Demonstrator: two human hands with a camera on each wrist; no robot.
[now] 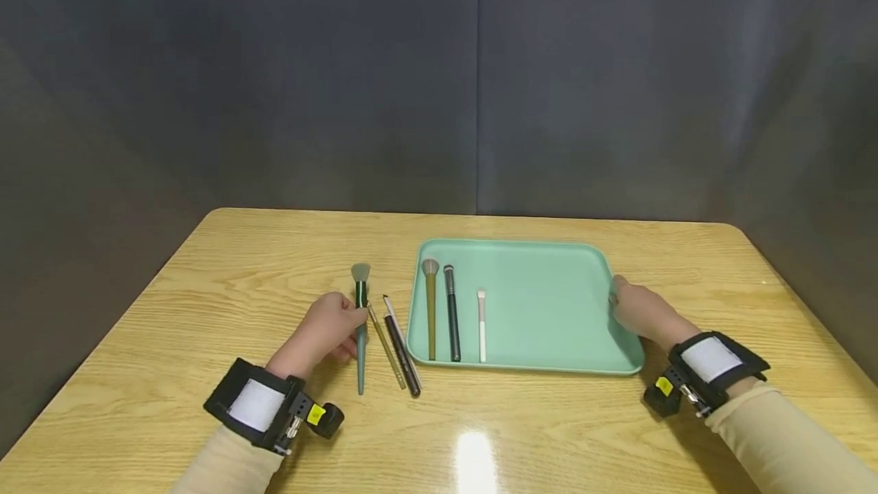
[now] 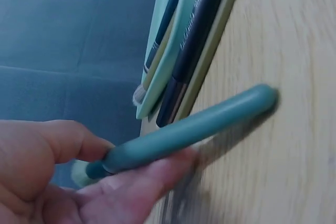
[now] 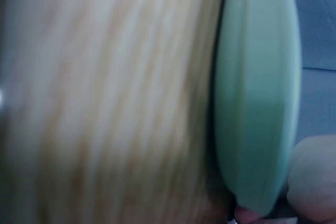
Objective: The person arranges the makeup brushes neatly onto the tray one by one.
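Here your left hand (image 1: 329, 326) pinches the teal brush (image 1: 360, 334) lying on the bench (image 1: 206, 288), just left of the tray (image 1: 549, 303); your right hand (image 1: 638, 311) grips its right rim.

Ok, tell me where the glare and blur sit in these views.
Head view: sharp, with a bright glare patch on the wooden table near the front edge. Left wrist view: the teal brush handle in the left hand is fairly clear; the wood behind smears. Right wrist view: heavily blurred, the green tray rim soft, wood grain streaked.
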